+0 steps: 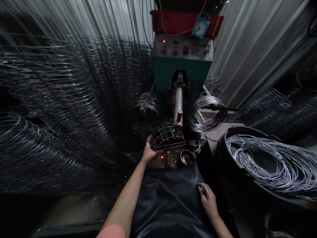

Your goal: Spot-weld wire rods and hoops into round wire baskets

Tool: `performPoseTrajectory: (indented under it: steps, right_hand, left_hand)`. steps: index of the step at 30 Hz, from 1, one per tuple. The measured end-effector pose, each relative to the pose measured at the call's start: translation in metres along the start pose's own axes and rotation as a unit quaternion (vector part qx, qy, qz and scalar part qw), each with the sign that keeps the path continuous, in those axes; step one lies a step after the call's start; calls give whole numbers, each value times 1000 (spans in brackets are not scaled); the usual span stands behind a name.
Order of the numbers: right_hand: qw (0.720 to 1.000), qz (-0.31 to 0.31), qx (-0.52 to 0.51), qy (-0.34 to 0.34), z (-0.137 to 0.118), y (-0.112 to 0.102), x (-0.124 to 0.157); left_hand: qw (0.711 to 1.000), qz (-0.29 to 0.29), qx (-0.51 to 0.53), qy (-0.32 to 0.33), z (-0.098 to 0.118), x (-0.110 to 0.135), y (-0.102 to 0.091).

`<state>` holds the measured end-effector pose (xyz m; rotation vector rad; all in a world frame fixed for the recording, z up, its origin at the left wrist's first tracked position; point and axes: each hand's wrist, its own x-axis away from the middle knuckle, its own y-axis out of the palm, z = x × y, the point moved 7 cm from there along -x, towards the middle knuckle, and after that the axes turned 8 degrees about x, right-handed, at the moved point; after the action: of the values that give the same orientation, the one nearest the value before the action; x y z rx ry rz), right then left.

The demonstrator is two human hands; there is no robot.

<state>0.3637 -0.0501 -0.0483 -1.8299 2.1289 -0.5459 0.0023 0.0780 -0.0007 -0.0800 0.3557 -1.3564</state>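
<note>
My left hand (pixel 148 151) grips the rim of a half-round wire basket frame (pixel 168 141), which sits under the metal electrode arm (pixel 177 109) of a green spot-welding machine (pixel 182 74). Small orange sparks glow below the frame. My right hand (pixel 209 200) rests low beside my dark apron (pixel 168 201), its fingers closed around a small dark object (pixel 201 189). That object is mostly hidden by the fingers, so I cannot tell what it is.
Several hanging wire rings (pixel 61 99) fill the left side. A black tub (pixel 247 158) holding wire rings stands at the right. A wire coil (pixel 210 112) hangs beside the machine, two metal bowls (pixel 188 157) sit near the frame, and corrugated metal walls (pixel 252 43) close in behind.
</note>
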Motion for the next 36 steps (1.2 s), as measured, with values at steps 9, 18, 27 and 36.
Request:
performPoseTrajectory:
  steps: [9, 18, 27, 36]
  right_hand:
    - [953, -255, 81, -139, -145, 22, -12]
    - [886, -193, 302, -295, -206, 79, -44]
    - [847, -240, 287, -378, -202, 73, -38]
    - [841, -217, 299, -395, -204, 89, -54]
  left_hand:
    - [957, -153, -212, 126, 87, 52, -3]
    - [908, -198, -331, 163, 142, 52, 33]
    - [926, -222, -291, 95, 120, 42, 32]
    - [928, -213, -283, 117, 114, 22, 27]
